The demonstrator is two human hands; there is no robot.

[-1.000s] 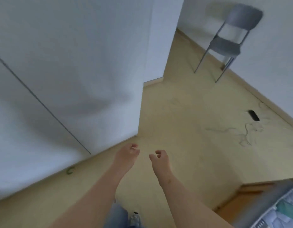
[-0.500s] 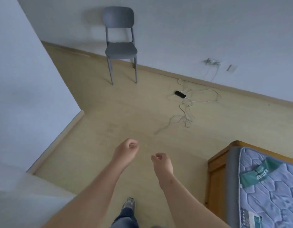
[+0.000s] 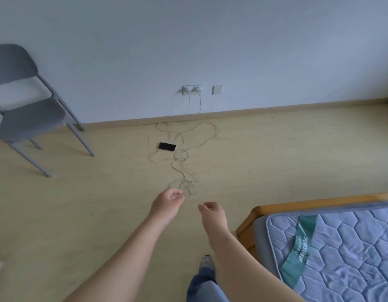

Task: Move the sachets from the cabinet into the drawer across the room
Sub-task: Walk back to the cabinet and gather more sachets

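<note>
No sachet, cabinet or drawer shows in the head view. Both my forearms reach forward over the wooden floor. My left hand (image 3: pixel 166 204) has its back to the camera, with fingers curled loosely against the thumb. My right hand (image 3: pixel 212 214) is beside it, a little lower, and its fingers are curled in too. Nothing can be seen inside either hand, and the palms are hidden.
A grey chair (image 3: pixel 29 118) stands at the far left by the wall. A black phone (image 3: pixel 167 146) and tangled white cables (image 3: pixel 185 168) lie on the floor ahead, plugged into wall sockets (image 3: pixel 192 89). A wooden bed frame (image 3: pixel 286 207) with a blue mattress (image 3: pixel 341 247) fills the lower right.
My view has swung right, away from the white cabinet front. The chair moved to the left edge, and the cables and bed came into fuller view. Both hands stay curled in front.
</note>
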